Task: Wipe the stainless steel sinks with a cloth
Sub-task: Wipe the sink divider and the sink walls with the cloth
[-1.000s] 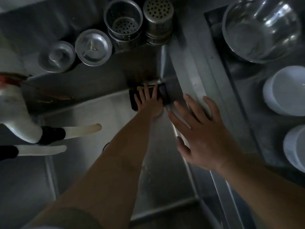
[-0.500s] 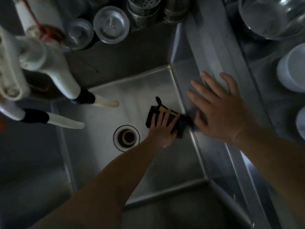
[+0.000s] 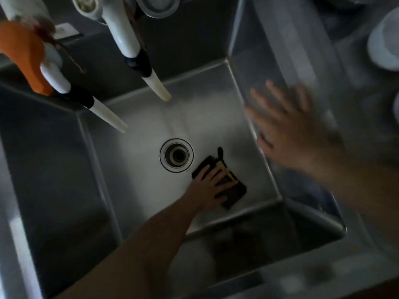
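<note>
A deep stainless steel sink [image 3: 216,117] fills the view, with a round drain [image 3: 176,155] in its floor. My left hand [image 3: 210,186] reaches down into it and presses flat on a dark cloth with a yellow stripe [image 3: 232,192], on the sink floor just right of the drain. My right hand [image 3: 289,130] is blurred, fingers spread, over the sink's right wall and rim, holding nothing.
Two white spouts with black collars [image 3: 151,78] [image 3: 97,108] hang over the sink's back left, next to an orange object [image 3: 23,57]. A metal strainer lid [image 3: 158,5] sits on the back ledge. White bowls [image 3: 384,39] stand on the right counter.
My left hand has slid the cloth from the sink's far right corner toward me along the floor, ending beside the drain. My right hand has stayed by the right rim. The view shifted downward.
</note>
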A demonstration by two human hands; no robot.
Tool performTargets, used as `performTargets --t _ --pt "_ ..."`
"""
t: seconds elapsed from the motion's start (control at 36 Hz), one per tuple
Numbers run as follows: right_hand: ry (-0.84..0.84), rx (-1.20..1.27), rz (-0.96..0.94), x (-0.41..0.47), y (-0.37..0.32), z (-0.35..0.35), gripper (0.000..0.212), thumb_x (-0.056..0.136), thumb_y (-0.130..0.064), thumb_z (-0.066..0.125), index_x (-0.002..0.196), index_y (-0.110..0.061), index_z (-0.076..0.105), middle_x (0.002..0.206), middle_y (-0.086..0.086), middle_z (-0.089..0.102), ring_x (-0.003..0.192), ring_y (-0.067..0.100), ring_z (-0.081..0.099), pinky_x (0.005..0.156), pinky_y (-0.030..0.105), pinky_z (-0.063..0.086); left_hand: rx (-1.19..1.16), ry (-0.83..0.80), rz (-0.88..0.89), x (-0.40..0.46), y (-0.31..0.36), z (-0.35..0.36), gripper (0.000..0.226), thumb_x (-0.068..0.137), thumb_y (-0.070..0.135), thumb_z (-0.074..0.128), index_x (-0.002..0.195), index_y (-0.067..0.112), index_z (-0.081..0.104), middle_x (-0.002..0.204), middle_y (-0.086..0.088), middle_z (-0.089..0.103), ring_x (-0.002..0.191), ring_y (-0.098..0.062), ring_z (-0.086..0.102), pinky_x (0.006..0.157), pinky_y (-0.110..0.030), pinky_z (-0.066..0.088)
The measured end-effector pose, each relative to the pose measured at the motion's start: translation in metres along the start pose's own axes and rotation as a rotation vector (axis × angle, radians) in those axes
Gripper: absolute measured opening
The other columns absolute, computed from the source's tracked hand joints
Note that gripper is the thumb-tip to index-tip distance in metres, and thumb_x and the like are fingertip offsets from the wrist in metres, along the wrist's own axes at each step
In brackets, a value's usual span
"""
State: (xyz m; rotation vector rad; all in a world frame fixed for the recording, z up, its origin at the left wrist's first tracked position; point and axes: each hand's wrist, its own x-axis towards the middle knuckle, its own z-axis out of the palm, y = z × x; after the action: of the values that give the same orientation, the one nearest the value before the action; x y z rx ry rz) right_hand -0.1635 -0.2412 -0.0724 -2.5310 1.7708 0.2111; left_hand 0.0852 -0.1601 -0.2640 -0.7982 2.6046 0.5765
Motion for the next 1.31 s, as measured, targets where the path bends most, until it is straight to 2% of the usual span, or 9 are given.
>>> performTargets --t 0.11,0.22,0.42,0.61,0.69,0.83,0.94,1.17,1.31 --pt "-0.075 0.334 0.081 -0.068 -0.085 0.020 0.065 0.089 -0.039 0.048 0.152 -0.029 0.034 0.167 0.003 0.014 0.153 0.026 0.014 0.119 0.057 0.013 0.011 0.103 -0.146 0.039 -0.032 -0.032 0.058 0.092 0.057 0.037 0.145 0.036 0.046 0.151 -0.008 0.048 0.140 -0.033 0.043 0.114 -0.060 0.025" --pt "-0.285 0.592 0.315 -0.106 -0.135 0.046 0.072 0.095 -0.048 0.050 0.156 -0.041 0.012 0.165 -0.012 -0.011 0.148 0.013 -0.008 0.116 0.044 0.001 -0.031 0.084 -0.218 0.062 -0.046 -0.038 0.062 0.099 0.061 0.024 0.156 0.044 0.003 0.167 -0.005 0.008 0.153 -0.031 0.005 0.121 -0.054 -0.004" --pt "-0.516 0.732 0.688 -0.069 -0.112 0.080 0.070 0.095 -0.030 0.056 0.156 -0.023 0.024 0.166 0.006 0.017 0.148 0.029 0.028 0.117 0.048 0.030 0.019 0.038 0.016 -0.005 -0.012 0.012 0.061 0.100 0.057 0.023 0.157 0.038 0.015 0.165 -0.013 0.011 0.152 -0.038 0.005 0.119 -0.061 -0.003" --pt "-0.656 0.176 0.013 -0.059 -0.112 0.121 0.099 0.088 -0.051 0.063 0.156 -0.038 -0.008 0.166 -0.005 -0.016 0.154 0.025 -0.009 0.119 0.057 0.007 -0.144 0.150 0.027 -0.050 -0.015 -0.009 0.048 0.093 0.041 0.053 0.139 0.028 0.055 0.156 -0.008 0.039 0.146 -0.038 0.028 0.116 -0.053 0.022" --pt "-0.642 0.005 -0.302 -0.051 -0.119 0.146 0.097 0.090 -0.059 0.055 0.153 -0.042 -0.017 0.164 -0.004 -0.024 0.152 0.026 -0.017 0.116 0.058 -0.009 -0.202 0.236 -0.305 -0.084 -0.045 -0.018 0.046 0.093 0.036 0.047 0.136 0.022 0.057 0.146 -0.011 0.050 0.129 -0.040 0.046 0.101 -0.045 0.032" --pt "-0.531 -0.116 -0.597 -0.041 -0.108 0.176 0.087 0.093 -0.072 0.029 0.152 -0.037 -0.024 0.163 0.000 -0.025 0.149 0.032 -0.022 0.114 0.056 -0.021 -0.332 0.176 -0.843 -0.157 -0.082 0.010 0.066 0.097 0.043 0.046 0.157 0.028 0.022 0.164 -0.013 0.016 0.150 -0.041 0.009 0.118 -0.054 0.015" --pt "-0.470 -0.189 -0.514 -0.037 -0.130 0.182 0.088 0.089 -0.077 0.012 0.152 -0.028 -0.025 0.164 0.007 -0.020 0.150 0.033 -0.022 0.114 0.060 -0.022 -0.451 0.133 -0.990 -0.185 -0.080 0.036 0.076 0.095 0.041 0.054 0.157 0.038 0.010 0.167 -0.009 0.003 0.152 -0.037 0.002 0.122 -0.051 0.008" --pt "-0.443 0.204 0.273 0.004 -0.248 0.174 0.091 0.096 -0.070 0.024 0.158 -0.012 -0.010 0.162 0.029 -0.011 0.149 0.049 -0.012 0.121 0.056 -0.006 -0.578 -0.028 -1.182 -0.198 -0.060 0.074 0.089 0.092 0.050 0.056 0.155 0.044 -0.006 0.166 -0.004 -0.016 0.151 -0.039 -0.010 0.120 -0.053 0.005" --pt "-0.475 0.163 -0.028 -0.004 -0.211 0.178 0.078 0.094 -0.072 0.024 0.155 -0.040 -0.015 0.162 0.022 -0.022 0.148 0.046 -0.019 0.120 0.055 -0.007 -0.626 -0.042 -1.186 -0.192 -0.060 0.071 0.087 0.093 0.052 0.052 0.154 0.044 -0.010 0.164 -0.004 -0.022 0.149 -0.040 -0.016 0.120 -0.057 0.002"
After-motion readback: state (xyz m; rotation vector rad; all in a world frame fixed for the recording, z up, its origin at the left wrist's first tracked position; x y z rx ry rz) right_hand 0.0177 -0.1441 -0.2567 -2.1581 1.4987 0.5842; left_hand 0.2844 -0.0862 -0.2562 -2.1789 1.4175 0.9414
